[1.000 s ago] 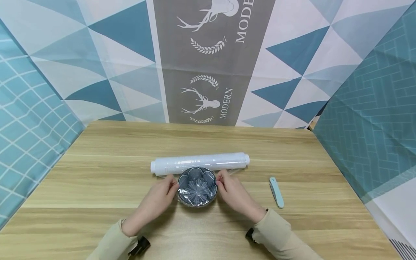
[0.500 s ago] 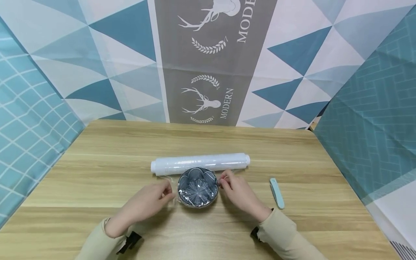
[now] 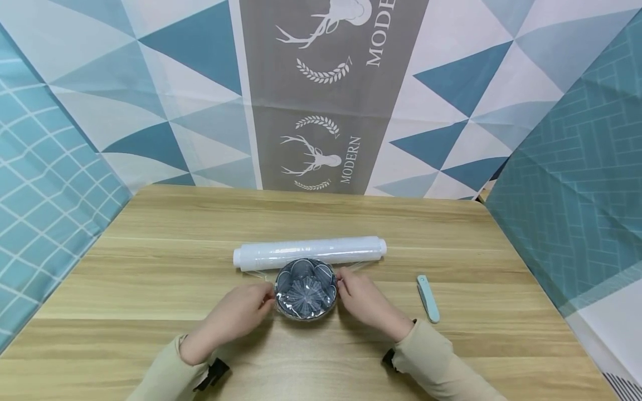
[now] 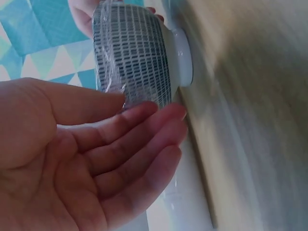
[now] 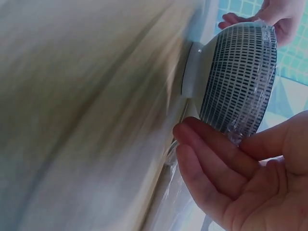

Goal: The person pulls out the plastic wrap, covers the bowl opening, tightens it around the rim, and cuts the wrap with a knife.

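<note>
A bowl (image 3: 306, 289) with a dark, petal-patterned inside stands upright on the table, with clear cling film (image 3: 307, 303) stretched over its top. Its outside shows a dark grid pattern above a white foot in both wrist views. My left hand (image 3: 246, 309) is at the bowl's left side, its thumb and index finger pinching the film edge (image 4: 115, 89) just below the rim. On the opposite side my right hand (image 3: 366, 301) pinches the gathered film (image 5: 236, 132) between thumb and fingers. Behind the bowl lies a white roll of cling film (image 3: 311, 252).
A light-blue folding knife (image 3: 428, 299) lies on the wooden table (image 3: 150, 267) to the right of my right hand. Loose film stretches from the roll toward the bowl on both sides. Patterned cloths (image 3: 321, 100) hang behind and beside the table.
My left hand moved away from the bowl to the left, then came back to its rim. The right hand shifted slightly outward and back in. Bowl and roll stay nearly in place.
</note>
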Demonstrator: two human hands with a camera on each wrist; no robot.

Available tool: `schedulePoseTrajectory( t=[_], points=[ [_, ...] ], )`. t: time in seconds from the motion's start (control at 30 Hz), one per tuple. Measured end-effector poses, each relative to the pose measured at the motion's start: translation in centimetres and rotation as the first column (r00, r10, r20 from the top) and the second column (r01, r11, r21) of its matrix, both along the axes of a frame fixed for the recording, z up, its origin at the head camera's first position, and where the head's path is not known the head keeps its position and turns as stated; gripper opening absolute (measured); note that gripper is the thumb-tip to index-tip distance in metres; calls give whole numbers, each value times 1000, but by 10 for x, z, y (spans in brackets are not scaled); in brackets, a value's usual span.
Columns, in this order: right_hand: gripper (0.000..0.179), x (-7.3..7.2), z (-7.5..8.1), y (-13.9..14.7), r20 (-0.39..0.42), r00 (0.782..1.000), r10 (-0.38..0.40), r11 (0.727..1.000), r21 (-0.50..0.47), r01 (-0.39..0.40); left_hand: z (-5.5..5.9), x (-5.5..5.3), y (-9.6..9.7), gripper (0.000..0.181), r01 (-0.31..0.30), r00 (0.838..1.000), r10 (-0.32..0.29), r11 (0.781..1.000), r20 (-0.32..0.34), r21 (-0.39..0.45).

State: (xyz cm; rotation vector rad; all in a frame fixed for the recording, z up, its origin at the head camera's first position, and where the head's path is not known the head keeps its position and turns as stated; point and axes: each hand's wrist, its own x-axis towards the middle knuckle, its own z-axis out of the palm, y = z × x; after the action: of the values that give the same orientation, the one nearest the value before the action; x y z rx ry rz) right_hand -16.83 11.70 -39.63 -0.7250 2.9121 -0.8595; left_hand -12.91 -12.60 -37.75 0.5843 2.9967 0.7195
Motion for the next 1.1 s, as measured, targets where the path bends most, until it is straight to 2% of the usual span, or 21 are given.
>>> schedulePoseTrajectory(
  t=[0.27, 0.4, 0.53, 0.63, 0.8, 0.9, 0.97, 1.1],
  points=[
    [28, 2, 0, -2, -26, 1000, 14, 1000, -18, -14, -3, 1, 5, 16, -61, 998, 61, 998, -32, -21],
    [23, 0, 1, 1, -7, 1000, 17, 999, 32, -17, 0, 3, 2, 18, -80, 997, 80, 996, -3, -37],
    [18, 1, 2, 3, 10, 1000, 30, 994, 101, -31, 3, 6, 2, 15, -30, 998, 32, 999, 45, -33],
    [21, 4, 4, 2, 29, 999, 39, 991, 130, -42, 4, 8, 6, 10, -19, 998, 20, 1000, 65, -16],
    [25, 7, 6, -1, 36, 999, 35, 990, 134, -40, 4, 10, 14, 10, -72, 995, 70, 997, 74, 26],
    [23, 5, 7, 0, 23, 998, 66, 985, 159, -69, 4, 11, 15, 11, -98, 991, 95, 995, 92, 30],
    [21, 2, 9, 2, 21, 995, 94, 978, 183, -96, 5, 11, 13, 14, -90, 991, 86, 996, 106, 27],
    [18, -8, 19, 8, 50, 992, 119, 972, 200, -127, 9, 11, 4, 19, -16, 983, 1, 997, 186, 75]
  ],
)
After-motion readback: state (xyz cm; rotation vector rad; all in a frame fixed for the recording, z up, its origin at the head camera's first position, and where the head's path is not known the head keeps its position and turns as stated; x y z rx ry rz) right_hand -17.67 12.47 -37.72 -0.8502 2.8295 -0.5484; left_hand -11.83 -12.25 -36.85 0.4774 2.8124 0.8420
